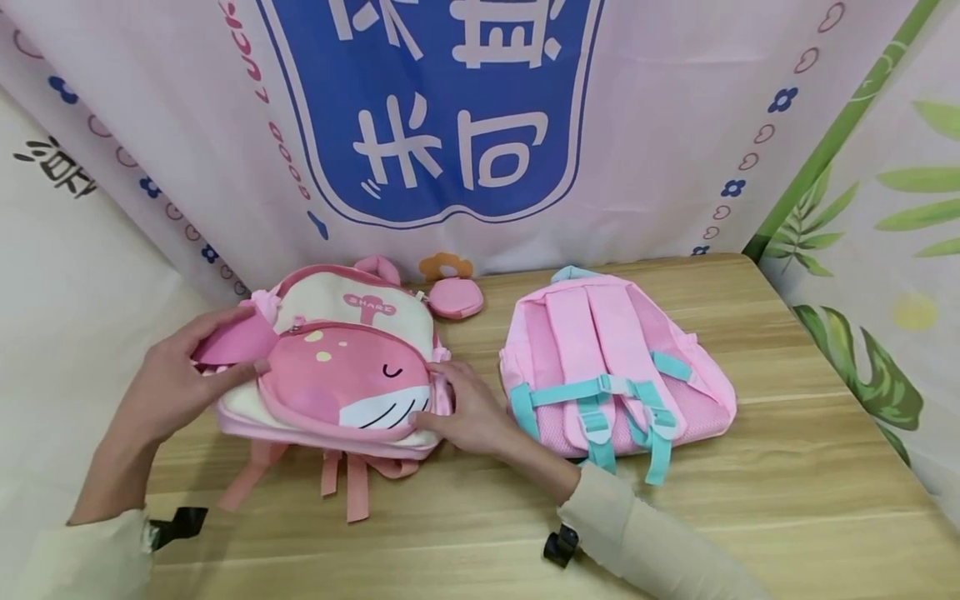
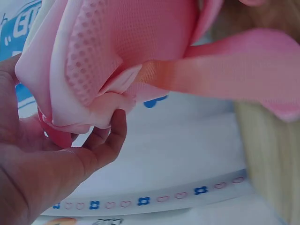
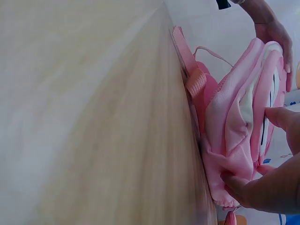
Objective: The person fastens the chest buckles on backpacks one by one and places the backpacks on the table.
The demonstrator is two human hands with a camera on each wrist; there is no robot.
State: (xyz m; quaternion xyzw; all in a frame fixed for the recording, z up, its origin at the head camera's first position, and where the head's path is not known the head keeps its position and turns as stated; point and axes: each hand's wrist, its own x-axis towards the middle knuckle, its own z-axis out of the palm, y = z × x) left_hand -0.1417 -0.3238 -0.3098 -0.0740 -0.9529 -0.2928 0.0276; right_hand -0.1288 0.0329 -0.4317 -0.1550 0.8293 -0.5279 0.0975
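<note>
A pink and cream backpack (image 1: 330, 375) with a whale face on its front pocket lies front up at the left of the table. My left hand (image 1: 168, 375) grips its left side around a darker pink flap (image 1: 238, 337), thumb toward the front. From below, the left wrist view shows the fingers bent at the pale pink edge (image 2: 70, 108) of the bag. My right hand (image 1: 468, 408) holds the lower right side, its thumb on the whale's white mouth and its fingers at the side. Pink straps (image 1: 357, 492) hang out from under the bag's near edge.
A second pink backpack (image 1: 615, 308) with teal straps lies to the right, shoulder straps up. Behind the whale bag sit a small round pink pouch (image 1: 455, 298) and an orange flower shape (image 1: 446, 265). A printed curtain (image 1: 645, 167) rises along the wooden table's (image 1: 795, 500) far edge.
</note>
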